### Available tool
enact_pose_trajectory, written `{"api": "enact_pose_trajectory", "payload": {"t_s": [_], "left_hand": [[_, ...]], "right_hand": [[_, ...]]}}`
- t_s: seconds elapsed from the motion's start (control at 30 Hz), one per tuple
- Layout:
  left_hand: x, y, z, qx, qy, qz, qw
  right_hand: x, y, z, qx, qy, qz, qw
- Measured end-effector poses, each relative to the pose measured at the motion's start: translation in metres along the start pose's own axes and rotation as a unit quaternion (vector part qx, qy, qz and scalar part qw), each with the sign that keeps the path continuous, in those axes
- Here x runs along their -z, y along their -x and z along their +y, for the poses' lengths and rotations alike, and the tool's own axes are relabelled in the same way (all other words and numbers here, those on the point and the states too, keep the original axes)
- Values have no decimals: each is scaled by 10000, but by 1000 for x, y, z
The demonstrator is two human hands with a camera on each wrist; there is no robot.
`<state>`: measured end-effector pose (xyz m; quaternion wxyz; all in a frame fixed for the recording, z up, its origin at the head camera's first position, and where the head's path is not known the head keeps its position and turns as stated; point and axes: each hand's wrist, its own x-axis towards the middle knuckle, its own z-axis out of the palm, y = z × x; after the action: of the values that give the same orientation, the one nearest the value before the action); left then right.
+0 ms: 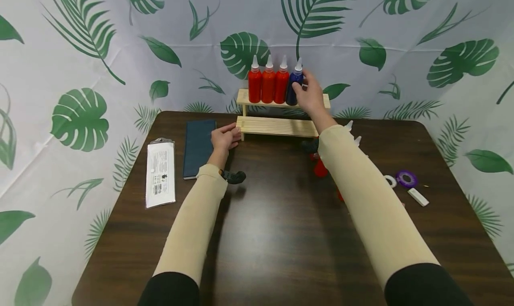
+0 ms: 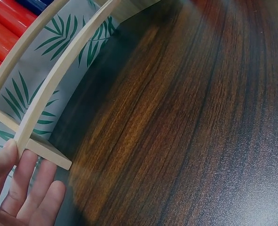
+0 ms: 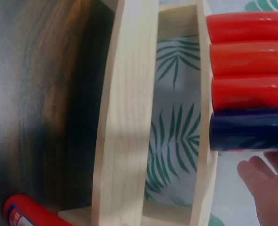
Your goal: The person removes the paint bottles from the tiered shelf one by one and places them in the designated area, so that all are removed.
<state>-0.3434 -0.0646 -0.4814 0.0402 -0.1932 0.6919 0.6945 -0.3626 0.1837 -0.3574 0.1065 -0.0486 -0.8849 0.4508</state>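
A two-tier wooden rack (image 1: 277,126) stands at the back of the table. On its upper tier are three red-orange bottles (image 1: 268,86) with white pointed caps and a dark blue bottle (image 1: 294,89) at their right, leaning slightly. My right hand (image 1: 310,96) holds the blue bottle from its right side, thumb in front; in the right wrist view part of the grip is cut off. My left hand (image 1: 225,138) pinches the left end of the lower tier (image 2: 49,101), thumb above and fingers beneath.
A dark blue notebook (image 1: 198,147) and a white package (image 1: 160,174) lie at the left. Red bottles (image 3: 30,212) lie partly behind my right forearm. Farther right are a purple tape roll (image 1: 407,179), a white ring (image 1: 390,181) and a small white block (image 1: 418,196).
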Motion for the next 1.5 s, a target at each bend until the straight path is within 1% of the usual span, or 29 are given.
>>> {"api": "enact_pose_trajectory", "payload": {"t_s": [0.23,0.37,0.47,0.6,0.7,0.8,0.9,0.93,1.0,1.1,1.17,1.3,1.33,1.43,1.5], "left_hand": [[-1,1,-1,6,-19,10,10000],[-2,0,-1,14,6,-19,10000],[-1,0,-1,12,8,-1,10000],[0,0,-1,-17,2,-19,10000],[2,1,-2,-53,-15,-53,10000],[4,2,-3,-39,29,-73,10000],[4,4,-4,-7,77,-102,9999],[4,4,-4,0,96,-110,9999],[4,4,-4,-6,89,-125,9999],[3,5,-4,-20,101,-104,9999],[3,6,-4,-23,102,-86,9999],[3,8,-4,-34,88,-43,9999],[2,8,-4,-41,79,-36,10000],[2,8,-5,-52,82,-13,10000],[2,8,-5,-65,82,-6,9999]], "right_hand": [[-7,6,-2,-251,-185,205,9993],[-4,13,-3,-317,-273,265,9988],[1,22,-8,-288,-359,279,9985],[16,49,-16,-110,-511,281,9982],[30,75,-18,42,-672,177,9976],[42,104,-14,219,-766,14,9968],[51,135,-4,380,-782,-53,9962],[52,145,1,455,-790,-21,9958],[54,167,14,478,-823,63,9954],[52,196,36,445,-923,287,9943],[48,215,49,345,-873,432,9946],[39,240,69,79,-802,692,9943],[36,245,73,-48,-751,724,9945],[29,255,86,-366,-749,813,9932],[26,258,93,-480,-714,833,9928]]}}
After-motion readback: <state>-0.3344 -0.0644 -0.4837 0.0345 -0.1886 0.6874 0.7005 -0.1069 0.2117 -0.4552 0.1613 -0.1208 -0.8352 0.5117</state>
